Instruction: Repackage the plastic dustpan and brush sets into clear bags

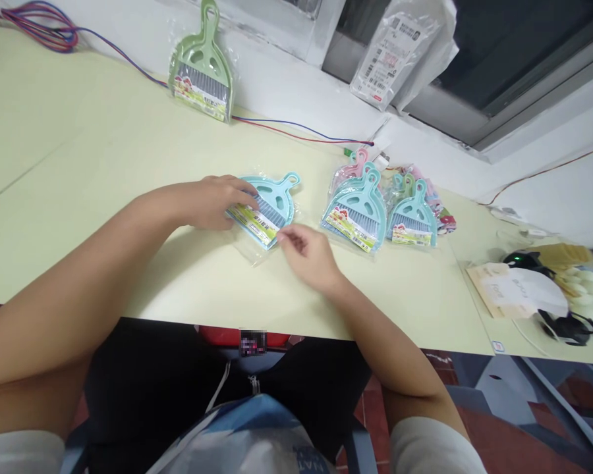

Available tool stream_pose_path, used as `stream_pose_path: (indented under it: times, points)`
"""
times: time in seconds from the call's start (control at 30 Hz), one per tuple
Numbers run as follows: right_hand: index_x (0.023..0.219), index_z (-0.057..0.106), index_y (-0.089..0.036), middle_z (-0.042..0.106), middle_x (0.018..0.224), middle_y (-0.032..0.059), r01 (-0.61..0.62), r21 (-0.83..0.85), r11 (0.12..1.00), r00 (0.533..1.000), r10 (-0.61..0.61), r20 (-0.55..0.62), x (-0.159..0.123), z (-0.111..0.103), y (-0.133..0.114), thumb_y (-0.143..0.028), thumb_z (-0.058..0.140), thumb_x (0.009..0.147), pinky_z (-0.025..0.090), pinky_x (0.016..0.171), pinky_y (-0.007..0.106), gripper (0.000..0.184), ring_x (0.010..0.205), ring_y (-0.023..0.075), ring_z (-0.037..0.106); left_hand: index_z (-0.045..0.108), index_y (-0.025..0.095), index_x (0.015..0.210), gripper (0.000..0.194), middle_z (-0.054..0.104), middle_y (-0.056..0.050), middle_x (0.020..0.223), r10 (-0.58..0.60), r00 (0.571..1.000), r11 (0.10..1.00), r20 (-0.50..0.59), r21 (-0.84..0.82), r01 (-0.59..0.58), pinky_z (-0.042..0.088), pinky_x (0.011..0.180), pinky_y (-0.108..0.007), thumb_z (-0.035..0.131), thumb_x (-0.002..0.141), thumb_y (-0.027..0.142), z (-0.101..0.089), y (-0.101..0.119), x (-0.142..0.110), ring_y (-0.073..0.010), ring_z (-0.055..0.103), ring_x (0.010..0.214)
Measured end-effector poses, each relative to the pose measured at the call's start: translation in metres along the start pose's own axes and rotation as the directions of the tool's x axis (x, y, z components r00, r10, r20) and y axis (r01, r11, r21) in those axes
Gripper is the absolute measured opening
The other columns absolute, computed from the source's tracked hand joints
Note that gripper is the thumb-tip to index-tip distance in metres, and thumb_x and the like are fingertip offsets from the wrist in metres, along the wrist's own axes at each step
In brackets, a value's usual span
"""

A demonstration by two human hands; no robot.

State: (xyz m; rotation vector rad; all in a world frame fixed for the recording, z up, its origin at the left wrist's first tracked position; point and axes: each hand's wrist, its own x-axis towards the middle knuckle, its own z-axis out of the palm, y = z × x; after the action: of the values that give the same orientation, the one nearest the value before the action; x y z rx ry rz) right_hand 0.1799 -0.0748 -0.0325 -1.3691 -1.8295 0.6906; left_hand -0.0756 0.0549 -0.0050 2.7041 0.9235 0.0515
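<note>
A light-blue mini dustpan and brush set [281, 189] in a clear bag lies tilted on the table in front of me, its handle pointing to the upper right. My left hand [217, 201] grips its left side, with the fingers over the top and partly covering the pan. The fingers of my right hand [310, 255] are curled, their tips pinching the clear bag at the lower right corner beside the printed label [259, 224]. Grey bristles show between label and pan.
More bagged blue sets [358, 207] stand to the right, beside another blue set [414, 214] and colourful cloth [427, 187]. A green set [205, 72] leans against the wall. Cables [296, 131] run along the back. Cardboard [499, 289] and black devices [566, 326] lie far right.
</note>
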Motion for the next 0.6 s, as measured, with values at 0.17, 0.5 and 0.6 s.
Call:
stream_pose_path:
  times: [0.17, 0.5, 0.6]
  points:
    - [0.123, 0.067, -0.021, 0.072, 0.13, 0.0154, -0.059, -0.06, 0.996, 0.96, 0.04, -0.276, 0.031, -0.02, 0.029, -0.039, 0.059, 0.099, 0.058, 0.099, 0.045, 0.031, 0.113, 0.0267, 0.071, 0.062, 0.023, 0.148, 0.069, 0.058, -0.014, 0.155, -0.075, 0.996, 0.994, -0.056, 0.078, 0.079, 0.047, 0.111, -0.05, 0.063, 0.078, 0.021, -0.011, -0.001, -0.006, -0.0371, 0.053, 0.141]
    - [0.156, 0.046, -0.014, 0.071, 0.137, 0.019, -0.433, -0.129, 0.892, 0.894, 0.407, -0.187, 0.115, -0.008, 0.05, -0.047, 0.06, 0.098, 0.047, 0.118, 0.051, 0.068, 0.128, 0.0334, 0.068, 0.082, 0.025, 0.101, 0.032, 0.079, -0.006, 0.104, -0.237, 0.94, 0.953, 0.246, -0.13, 0.274, 0.05, 0.081, -0.039, 0.064, 0.081, 0.043, -0.034, 0.013, -0.019, -0.0292, 0.071, 0.091]
    - [0.15, 0.052, -0.02, 0.074, 0.13, 0.014, -0.482, -0.08, 0.873, 0.864, 0.457, -0.211, 0.131, -0.005, 0.058, -0.044, 0.062, 0.095, 0.05, 0.115, 0.05, 0.061, 0.125, 0.0325, 0.069, 0.081, 0.024, 0.103, 0.035, 0.078, -0.009, 0.107, -0.266, 0.916, 0.943, 0.3, -0.117, 0.312, 0.049, 0.085, -0.04, 0.067, 0.076, 0.041, -0.028, 0.015, -0.016, -0.0314, 0.071, 0.093]
